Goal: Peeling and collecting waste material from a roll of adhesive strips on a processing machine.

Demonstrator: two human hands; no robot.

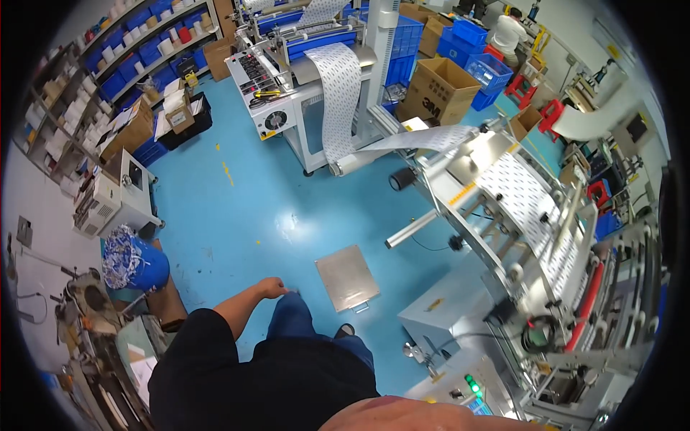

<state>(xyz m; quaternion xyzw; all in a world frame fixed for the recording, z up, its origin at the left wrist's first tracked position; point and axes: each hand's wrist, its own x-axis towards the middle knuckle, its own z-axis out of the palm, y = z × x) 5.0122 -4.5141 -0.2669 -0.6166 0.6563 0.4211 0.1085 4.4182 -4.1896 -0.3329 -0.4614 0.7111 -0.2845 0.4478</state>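
The person's left hand [272, 288] hangs loose at their side above the blue floor [237, 208], fingers curled together in a soft fist that grips nothing. Its knuckles sit just beside the jeans leg [291, 320], touching or nearly touching the cloth. The nearest loose thing is a flat metal plate [347, 276] with a small handle, lying on the floor off to the hand's right, near but apart from it. Further to the right of the hand stands a long machine [532, 237] carrying a white web of dotted material [535, 208] over its rollers. To the left of the hand a blue bin [136, 262] holds shredded scrap. The right hand does not show; only a stretch of bare forearm [410, 416] crosses the lower edge, so whether that hand is open or closed cannot be told
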